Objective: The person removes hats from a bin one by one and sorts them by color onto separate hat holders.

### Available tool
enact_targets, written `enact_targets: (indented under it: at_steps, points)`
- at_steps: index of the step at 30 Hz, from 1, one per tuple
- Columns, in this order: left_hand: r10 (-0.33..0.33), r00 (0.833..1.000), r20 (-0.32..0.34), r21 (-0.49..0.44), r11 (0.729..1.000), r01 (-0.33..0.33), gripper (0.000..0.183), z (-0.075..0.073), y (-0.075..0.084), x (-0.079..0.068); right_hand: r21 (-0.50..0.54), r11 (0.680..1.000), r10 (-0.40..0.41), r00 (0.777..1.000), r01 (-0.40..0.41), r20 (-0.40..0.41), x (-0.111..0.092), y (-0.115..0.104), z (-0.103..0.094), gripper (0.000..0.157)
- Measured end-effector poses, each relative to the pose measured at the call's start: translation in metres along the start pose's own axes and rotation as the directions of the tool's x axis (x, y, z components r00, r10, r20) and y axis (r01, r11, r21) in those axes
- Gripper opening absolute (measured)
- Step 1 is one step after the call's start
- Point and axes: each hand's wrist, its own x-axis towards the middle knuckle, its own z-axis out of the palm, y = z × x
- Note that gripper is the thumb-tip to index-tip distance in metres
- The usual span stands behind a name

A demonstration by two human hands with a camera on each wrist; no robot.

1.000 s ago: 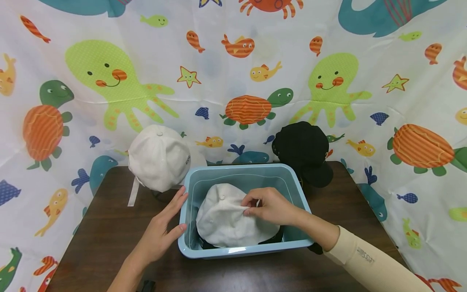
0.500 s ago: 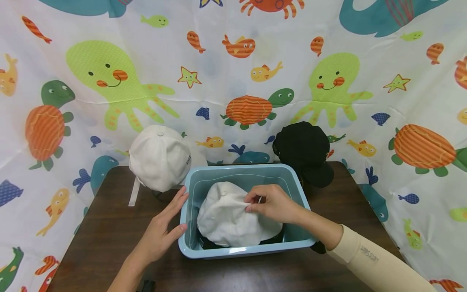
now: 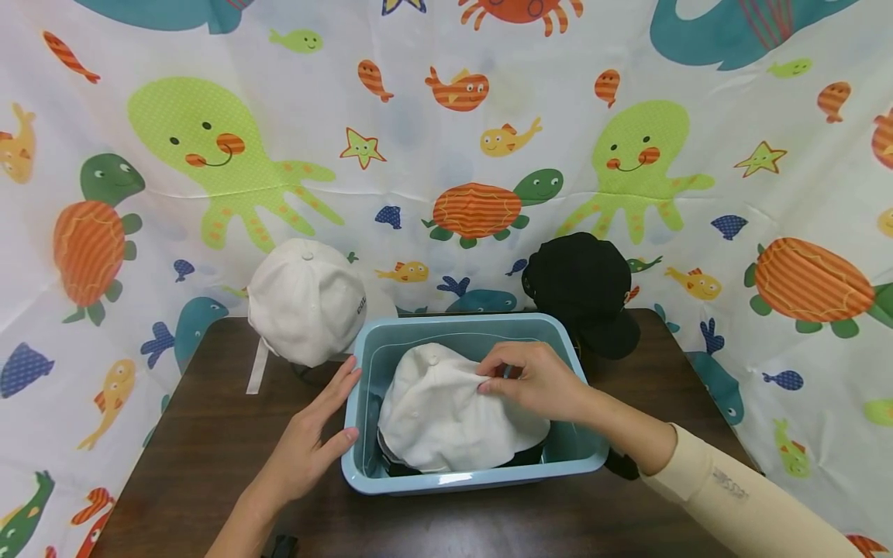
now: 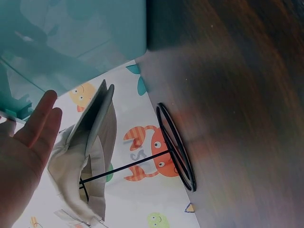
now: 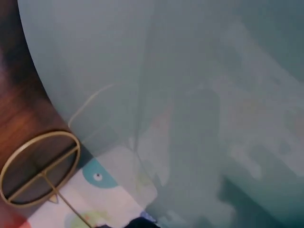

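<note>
A white cap (image 3: pixel 436 418) lies crown up in a light blue plastic bin (image 3: pixel 460 482), with something black showing beneath its lower edge. My right hand (image 3: pixel 544 380) pinches the crown's fabric on the right side between thumb and fingers. Along the bin's left rim, my left hand (image 3: pixel 310 430) rests with straight fingers touching it. The left wrist view shows that hand (image 4: pixel 23 166) with fingers extended near the bin wall (image 4: pixel 85 38). In the right wrist view the bin's side (image 5: pixel 156 85) fills most of the picture, and the right hand is out of sight.
Another white cap (image 3: pixel 303 302) sits back left on a black wire stand (image 4: pixel 175 147). Back right, a black cap (image 3: pixel 579 283) stands above a gold wire base (image 5: pixel 33 183). A sea-animal patterned cloth (image 3: pixel 446 116) hangs behind the dark wooden table (image 3: pixel 188 465).
My right hand has moved slightly right and away from me, drawing the pinched cap fabric along. The cap's right side has spread rightward in the bin. My left hand stays put.
</note>
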Motion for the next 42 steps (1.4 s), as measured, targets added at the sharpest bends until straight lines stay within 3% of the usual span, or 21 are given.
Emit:
enact_targets:
  at_steps: [18, 22, 32, 42]
  points:
    - [0.002, 1.0, 0.003, 0.004, 1.0, -0.002, 0.07, -0.001, -0.003, -0.001, -0.081, 0.989, -0.132, 0.989, 0.126, -0.071, 0.004, -0.019, -0.025, 0.021]
    - [-0.018, 0.999, 0.028, 0.008, 1.0, 0.018, 0.071, -0.001, -0.003, -0.001, -0.099, 0.986, -0.145, 0.985, 0.136, -0.095, 0.004, -0.023, -0.031, 0.022]
    - [-0.009, 1.0, 0.015, 0.011, 1.0, 0.009, 0.071, -0.003, -0.003, 0.0, -0.142, 0.965, -0.242, 0.957, 0.22, -0.162, 0.01, -0.03, -0.047, 0.028]
    - [-0.041, 0.999, 0.031, 0.029, 0.999, 0.04, 0.07, -0.005, -0.002, 0.002, -0.157, 0.962, -0.254, 0.943, 0.223, -0.213, 0.017, -0.04, -0.061, 0.031]
